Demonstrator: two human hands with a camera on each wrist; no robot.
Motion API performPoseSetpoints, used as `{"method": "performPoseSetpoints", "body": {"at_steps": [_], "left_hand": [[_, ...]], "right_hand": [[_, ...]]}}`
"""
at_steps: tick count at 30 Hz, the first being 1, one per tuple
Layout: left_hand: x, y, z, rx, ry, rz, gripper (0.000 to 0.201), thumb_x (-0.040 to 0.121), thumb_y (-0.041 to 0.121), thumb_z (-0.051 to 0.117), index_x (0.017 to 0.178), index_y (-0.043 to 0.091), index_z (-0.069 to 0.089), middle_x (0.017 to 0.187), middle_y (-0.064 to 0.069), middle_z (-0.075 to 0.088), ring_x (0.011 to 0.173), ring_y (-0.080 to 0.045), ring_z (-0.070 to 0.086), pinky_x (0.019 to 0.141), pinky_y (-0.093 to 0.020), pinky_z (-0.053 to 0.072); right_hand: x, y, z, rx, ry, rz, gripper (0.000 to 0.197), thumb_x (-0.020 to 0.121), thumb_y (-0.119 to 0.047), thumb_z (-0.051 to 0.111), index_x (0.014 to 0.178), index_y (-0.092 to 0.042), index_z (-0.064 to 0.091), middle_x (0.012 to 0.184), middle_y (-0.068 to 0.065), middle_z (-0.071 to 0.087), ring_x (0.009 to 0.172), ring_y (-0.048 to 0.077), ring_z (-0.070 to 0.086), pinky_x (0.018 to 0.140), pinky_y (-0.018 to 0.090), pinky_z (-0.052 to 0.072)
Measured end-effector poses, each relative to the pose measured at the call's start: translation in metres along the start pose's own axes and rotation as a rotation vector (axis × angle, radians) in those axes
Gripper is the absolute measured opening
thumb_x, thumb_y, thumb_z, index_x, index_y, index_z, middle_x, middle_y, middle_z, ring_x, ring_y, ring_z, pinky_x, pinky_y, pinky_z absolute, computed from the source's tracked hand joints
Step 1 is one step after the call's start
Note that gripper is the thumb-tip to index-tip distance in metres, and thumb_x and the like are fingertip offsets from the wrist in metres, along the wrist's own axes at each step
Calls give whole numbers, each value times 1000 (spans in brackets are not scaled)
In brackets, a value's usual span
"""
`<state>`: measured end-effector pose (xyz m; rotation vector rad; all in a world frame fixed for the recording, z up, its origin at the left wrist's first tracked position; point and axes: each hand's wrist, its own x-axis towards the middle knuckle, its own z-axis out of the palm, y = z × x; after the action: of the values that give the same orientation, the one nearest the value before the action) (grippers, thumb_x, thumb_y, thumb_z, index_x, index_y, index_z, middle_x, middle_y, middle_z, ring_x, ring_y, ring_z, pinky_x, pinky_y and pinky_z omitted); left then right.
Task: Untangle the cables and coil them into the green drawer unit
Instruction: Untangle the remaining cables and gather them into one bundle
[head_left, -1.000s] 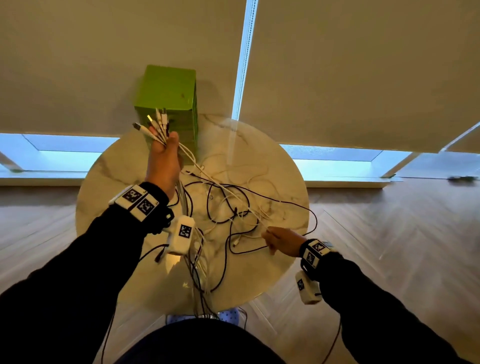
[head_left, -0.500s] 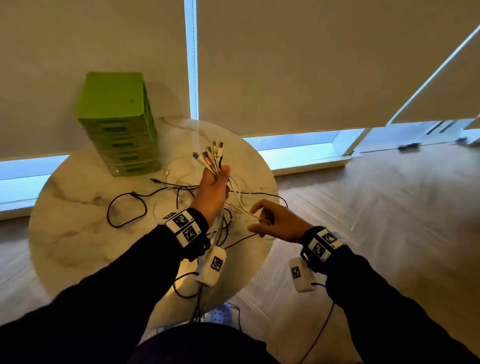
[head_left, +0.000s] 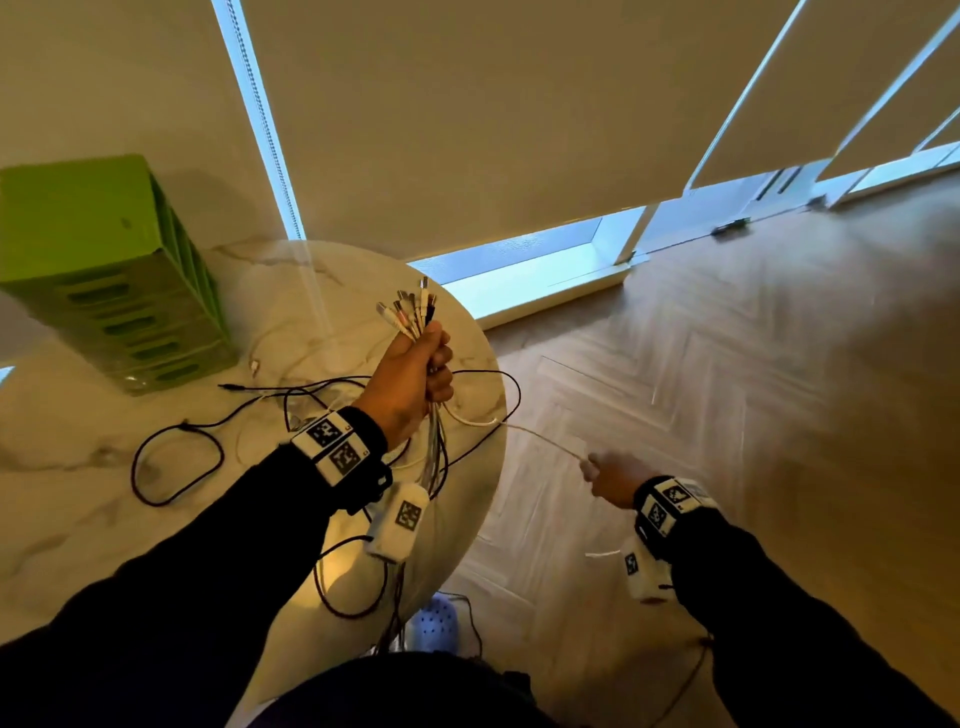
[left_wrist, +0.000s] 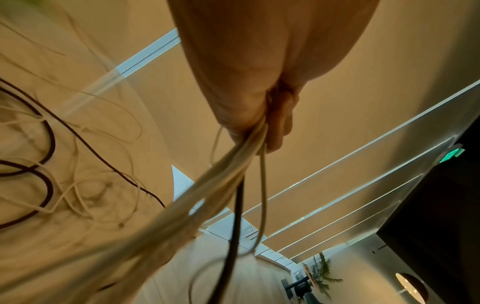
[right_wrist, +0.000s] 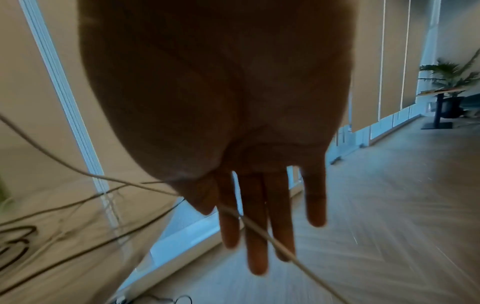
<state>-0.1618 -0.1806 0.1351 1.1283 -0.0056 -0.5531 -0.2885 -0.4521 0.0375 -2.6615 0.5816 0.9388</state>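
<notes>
My left hand (head_left: 415, 369) is raised over the right part of the round marble table (head_left: 78, 519) and grips a bundle of cables (left_wrist: 233, 174), with their plug ends (head_left: 410, 312) fanned out above the fist. My right hand (head_left: 605, 475) is out over the floor to the right of the table. Its thumb pinches one thin white cable (right_wrist: 272, 240) against straight fingers (right_wrist: 255, 236), and the cable (head_left: 540, 441) stretches taut back to the bundle. The green drawer unit (head_left: 104, 270) stands at the table's far left, with its drawers closed.
Loose black cable loops (head_left: 176, 467) and thin white cables (left_wrist: 78, 185) lie tangled on the table. Cables hang over the near edge towards a pale perforated shoe (head_left: 434, 623). Roller blinds and a window sill are behind; wood floor (head_left: 727, 415) spreads to the right.
My left hand carried the bundle from in front of the drawer unit to the table's right side. My right hand left the tabletop and pulled a white cable out rightwards over the floor.
</notes>
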Motion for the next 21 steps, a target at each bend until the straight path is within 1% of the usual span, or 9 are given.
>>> {"method": "performPoseSetpoints", "body": {"at_steps": [3, 4, 6, 9, 12, 14, 15, 17, 21], "left_hand": [[0, 0, 1, -83, -66, -44, 27, 109, 27, 39, 86, 16, 50, 60, 6, 40, 48, -7, 30, 50, -23, 25], [0, -2, 1, -98, -86, -54, 27, 108, 27, 40, 87, 15, 51, 61, 5, 41, 49, -8, 32, 50, -23, 27], [1, -8, 1, -99, -110, -69, 27, 109, 28, 40, 87, 15, 51, 63, 4, 42, 51, -9, 35, 51, -24, 30], [5, -14, -2, -85, -106, -64, 28, 109, 28, 39, 88, 14, 51, 64, 3, 44, 54, -11, 43, 53, -23, 37], [9, -16, -9, -42, -72, -46, 29, 109, 30, 40, 88, 13, 51, 65, 2, 49, 59, -13, 52, 58, -26, 45], [11, -17, -13, 13, -46, -30, 30, 109, 31, 39, 87, 14, 52, 66, 2, 53, 62, -15, 58, 61, -28, 50], [12, -17, -15, 45, -34, -19, 30, 109, 31, 39, 88, 13, 52, 66, 2, 54, 63, -16, 60, 63, -30, 52], [15, -20, -19, 118, -8, 14, 30, 109, 32, 38, 90, 13, 52, 69, 0, 55, 65, -17, 61, 66, -33, 54], [22, -23, -25, 257, 65, 90, 31, 108, 36, 38, 94, 12, 52, 73, -2, 56, 66, -17, 62, 69, -35, 54]], "right_hand": [[-3, -15, 18, -138, -175, 50, 41, 102, -23, 44, 142, -15, 47, 147, 11, 48, 131, 28, 50, 107, 35, 40], [-6, -27, 20, -85, -171, 7, 51, 100, -26, 50, 148, -17, 40, 151, 10, 42, 135, 27, 47, 109, 35, 38], [-14, -56, 16, 142, -98, -222, 65, 94, -23, 61, 153, -21, 33, 156, 7, 34, 140, 24, 41, 110, 32, 36], [-30, -101, 0, 451, -129, -597, 68, 90, -13, 65, 151, -18, 36, 152, 4, 43, 137, 13, 41, 110, 25, 36], [-38, -131, -16, 574, -173, -674, 42, 94, -18, 63, 133, -11, 49, 126, 11, 62, 117, 23, 61, 102, 33, 50], [-39, -138, -22, 434, -58, -700, 33, 98, -42, 57, 118, -17, 54, 106, 8, 68, 97, 25, 67, 88, 41, 58], [-39, -137, -24, 352, 7, -712, 33, 99, -49, 53, 114, -20, 54, 101, 4, 69, 91, 22, 69, 81, 40, 59], [-37, -136, -26, 274, 125, -761, 31, 103, -44, 48, 115, -17, 57, 94, 1, 70, 82, 17, 69, 73, 33, 59], [-26, -130, -28, 202, 344, -855, 31, 106, -34, 45, 113, -12, 66, 98, 3, 69, 85, 16, 64, 78, 29, 52]]}}
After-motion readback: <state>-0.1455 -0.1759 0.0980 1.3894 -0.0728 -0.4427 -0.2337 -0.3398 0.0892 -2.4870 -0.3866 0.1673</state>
